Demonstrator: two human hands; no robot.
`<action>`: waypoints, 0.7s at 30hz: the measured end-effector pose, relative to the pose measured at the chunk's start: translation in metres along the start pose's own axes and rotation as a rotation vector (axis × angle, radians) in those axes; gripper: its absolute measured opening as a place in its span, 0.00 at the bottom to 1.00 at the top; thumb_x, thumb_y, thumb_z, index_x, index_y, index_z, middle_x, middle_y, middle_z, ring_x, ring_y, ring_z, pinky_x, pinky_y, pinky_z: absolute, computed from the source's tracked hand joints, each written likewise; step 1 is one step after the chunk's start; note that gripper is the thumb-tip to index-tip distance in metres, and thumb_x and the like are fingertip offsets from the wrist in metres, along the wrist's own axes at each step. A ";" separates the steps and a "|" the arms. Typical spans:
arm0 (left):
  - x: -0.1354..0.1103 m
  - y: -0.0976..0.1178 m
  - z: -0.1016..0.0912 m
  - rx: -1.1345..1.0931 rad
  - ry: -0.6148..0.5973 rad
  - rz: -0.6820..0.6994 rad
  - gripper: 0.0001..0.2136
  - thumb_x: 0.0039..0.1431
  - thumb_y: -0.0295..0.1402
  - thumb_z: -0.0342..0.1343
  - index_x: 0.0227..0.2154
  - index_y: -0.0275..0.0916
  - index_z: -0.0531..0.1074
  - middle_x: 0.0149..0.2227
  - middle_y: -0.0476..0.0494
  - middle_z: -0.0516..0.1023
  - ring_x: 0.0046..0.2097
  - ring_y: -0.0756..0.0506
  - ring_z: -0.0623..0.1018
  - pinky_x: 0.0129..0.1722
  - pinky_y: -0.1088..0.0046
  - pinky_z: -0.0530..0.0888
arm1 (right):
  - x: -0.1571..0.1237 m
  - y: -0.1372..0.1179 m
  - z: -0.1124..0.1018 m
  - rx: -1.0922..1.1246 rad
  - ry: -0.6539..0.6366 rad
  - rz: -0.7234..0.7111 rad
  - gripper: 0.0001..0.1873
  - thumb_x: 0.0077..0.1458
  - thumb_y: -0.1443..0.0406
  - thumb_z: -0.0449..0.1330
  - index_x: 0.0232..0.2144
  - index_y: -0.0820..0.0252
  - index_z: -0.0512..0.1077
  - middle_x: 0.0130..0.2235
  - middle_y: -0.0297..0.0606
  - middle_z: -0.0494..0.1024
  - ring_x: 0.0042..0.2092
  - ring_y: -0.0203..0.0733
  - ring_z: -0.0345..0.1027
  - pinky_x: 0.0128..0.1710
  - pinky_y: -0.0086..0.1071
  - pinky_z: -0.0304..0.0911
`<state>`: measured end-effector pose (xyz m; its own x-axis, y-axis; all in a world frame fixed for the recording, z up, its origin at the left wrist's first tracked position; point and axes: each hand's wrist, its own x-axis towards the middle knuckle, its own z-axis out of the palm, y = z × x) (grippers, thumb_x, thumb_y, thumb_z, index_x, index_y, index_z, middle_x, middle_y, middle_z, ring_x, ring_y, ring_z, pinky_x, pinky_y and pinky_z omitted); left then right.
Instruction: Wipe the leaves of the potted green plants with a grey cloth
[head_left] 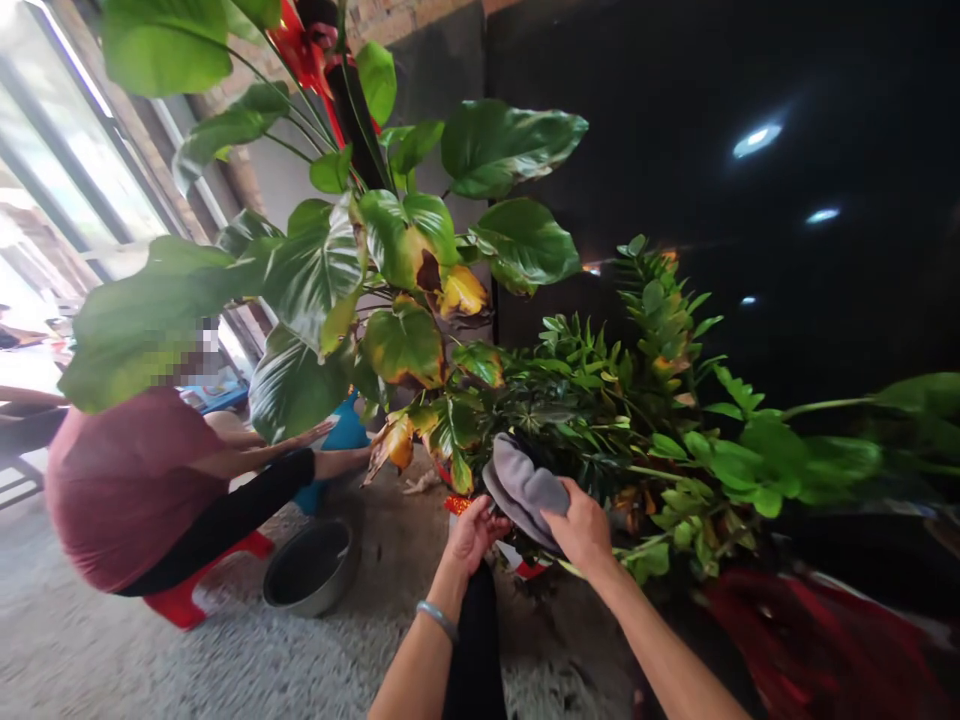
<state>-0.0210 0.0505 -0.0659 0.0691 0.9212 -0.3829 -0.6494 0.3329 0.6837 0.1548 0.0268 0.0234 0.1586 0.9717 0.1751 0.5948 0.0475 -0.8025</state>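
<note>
In my right hand (581, 525) is a folded grey cloth (525, 485), gripped at its right edge in front of the dark green foliage. My left hand (474, 535) is just below and left of the cloth, palm turned up and fingers loosely curled apart; I see nothing held in it. A bracelet (437, 620) circles my left wrist. Close around both hands are leafy potted plants. A large-leaved plant (405, 340) with yellow and brown-edged leaves rises to the upper left, and a plant with small glossy leaves (570, 370) stands behind the cloth.
At the left a person in a pink shirt (135, 480) sits on a red stool (206, 585). A dark basin (309, 570) rests on the floor beside them. Behind the plants is a shiny black panel (712, 150). Dark red material (817, 640) lies at the lower right.
</note>
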 end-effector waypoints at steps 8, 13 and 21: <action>0.000 -0.001 0.003 0.025 0.001 0.004 0.08 0.47 0.34 0.64 0.26 0.38 0.71 0.20 0.51 0.75 0.23 0.47 0.76 0.32 0.70 0.71 | -0.001 -0.019 -0.040 0.376 0.316 -0.220 0.19 0.41 0.58 0.60 0.38 0.58 0.75 0.37 0.43 0.81 0.39 0.50 0.74 0.41 0.37 0.66; -0.002 0.003 0.004 -0.008 0.016 -0.012 0.12 0.52 0.42 0.61 0.27 0.38 0.70 0.19 0.51 0.74 0.23 0.46 0.77 0.32 0.69 0.71 | 0.010 -0.016 -0.017 0.195 0.153 -0.150 0.17 0.39 0.63 0.60 0.36 0.56 0.75 0.35 0.44 0.82 0.37 0.52 0.75 0.39 0.39 0.65; -0.008 -0.003 0.005 0.102 -0.046 0.029 0.16 0.36 0.40 0.70 0.25 0.36 0.73 0.24 0.48 0.79 0.26 0.47 0.76 0.31 0.71 0.71 | -0.054 0.033 0.010 0.115 -0.048 0.078 0.12 0.36 0.65 0.60 0.30 0.53 0.75 0.27 0.40 0.80 0.33 0.55 0.75 0.33 0.40 0.65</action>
<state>-0.0156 0.0430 -0.0613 0.0874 0.9381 -0.3351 -0.5716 0.3227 0.7544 0.1580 -0.0218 -0.0176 0.1614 0.9833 0.0846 0.4879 -0.0050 -0.8729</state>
